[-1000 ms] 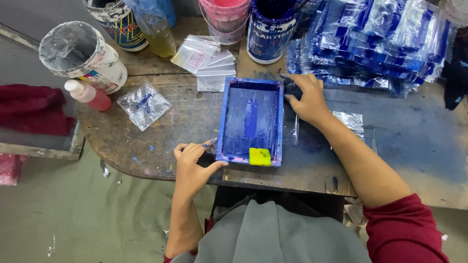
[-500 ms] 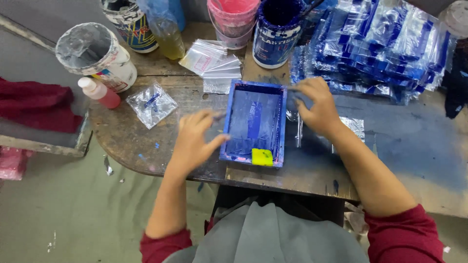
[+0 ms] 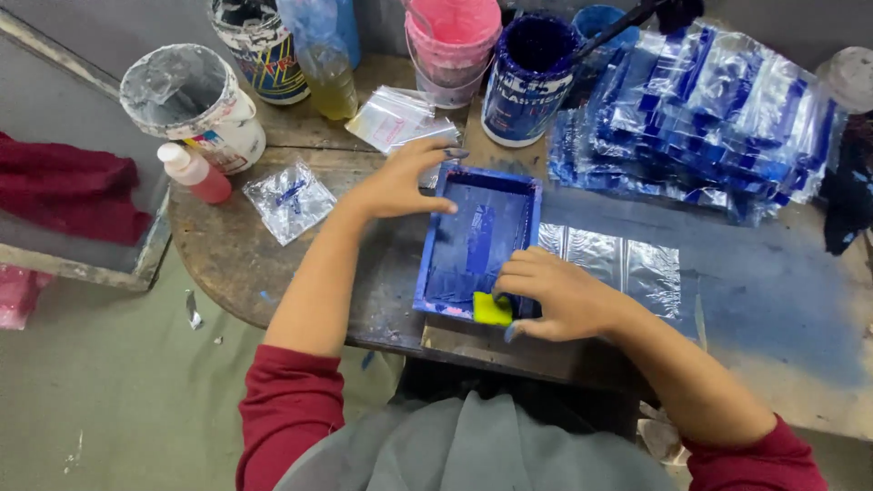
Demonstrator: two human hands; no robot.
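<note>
**Both hands on the blue printing frame**

Right now the person is leaning over a worn wooden table (image 3: 227, 245), working at a small blue-stained frame (image 3: 479, 244) that is lying flat near the table's front edge. The left hand (image 3: 400, 182) is resting on the frame's far left corner with its fingers spread, pressing on the rim rather than closing around anything. The right hand (image 3: 555, 295) is curled at the frame's near right corner, its fingers bent down over a dark tool whose shape I cannot make out; a yellow patch (image 3: 492, 310) is showing just beside those fingertips, touching the frame's near edge. Both forearms are coming out of dark red sleeves.

Clear plastic sheets (image 3: 618, 259) are lying flat just to the right of the frame, partly under the right wrist. Further right, a heap of blue-printed plastic bags (image 3: 700, 118) is piling up toward the table's back. Behind the frame a dark blue ink tub (image 3: 527, 77) is standing beside a pink bucket (image 3: 452, 45). Off to the left a single clear bag (image 3: 289, 200) is lying on the wood, near a small pink bottle (image 3: 194, 173) and a white tub (image 3: 195, 105) covered with film. A dark red cloth (image 3: 64, 186) is lying well apart at the far left.
</note>
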